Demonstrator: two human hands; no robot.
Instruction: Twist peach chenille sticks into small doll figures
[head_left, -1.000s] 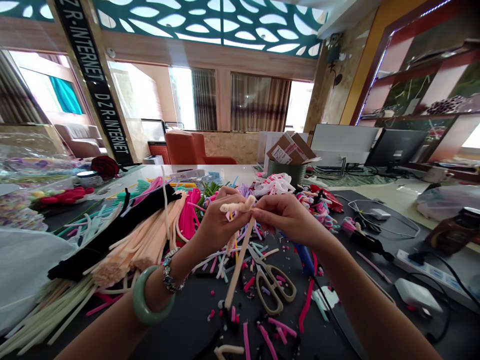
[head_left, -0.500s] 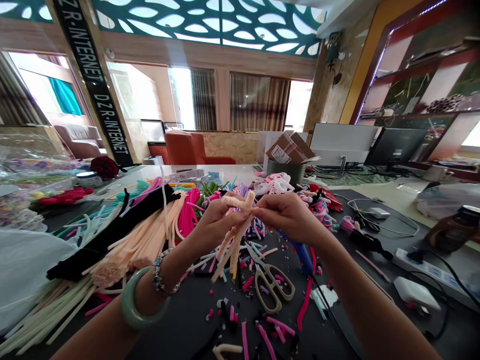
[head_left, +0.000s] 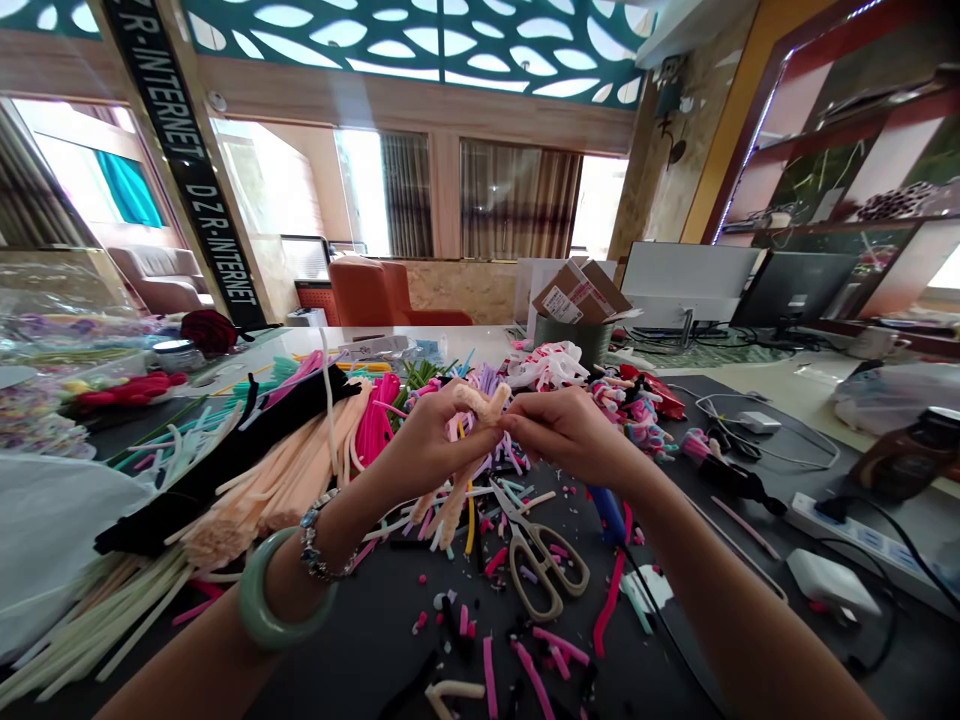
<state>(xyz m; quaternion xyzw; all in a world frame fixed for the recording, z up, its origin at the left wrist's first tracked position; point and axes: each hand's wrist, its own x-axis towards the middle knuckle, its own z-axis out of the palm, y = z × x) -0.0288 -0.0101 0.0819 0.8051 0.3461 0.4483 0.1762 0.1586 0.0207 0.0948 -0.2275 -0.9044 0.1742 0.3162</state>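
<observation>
Over the middle of the table, my left hand [head_left: 431, 437] is closed around a bent bundle of peach pipe cleaners [head_left: 491, 405]. Short ends stick up above the thumb, and longer legs hang beneath the palm. My right hand [head_left: 562, 425] pinches the same bundle from the right, its fingertips meeting the left thumb; the exact spot it grips is hidden. Below the hands lie scissors [head_left: 526, 530] with beige handles, slightly spread. A blue corded tool [head_left: 609, 515] rests under my right forearm.
Long peach pipe cleaners [head_left: 277, 480] and a black bunch [head_left: 225, 460] lie left. Pink and black offcuts [head_left: 532, 680] are scattered in front. A power strip [head_left: 862, 540] and white adapter [head_left: 832, 585] sit right. A bin [head_left: 574, 342] holding cardboard stands behind.
The bundle has turned between my hands, so its hanging legs now point further left and its top ends sit lower. My left hand has rolled, showing more of its back.
</observation>
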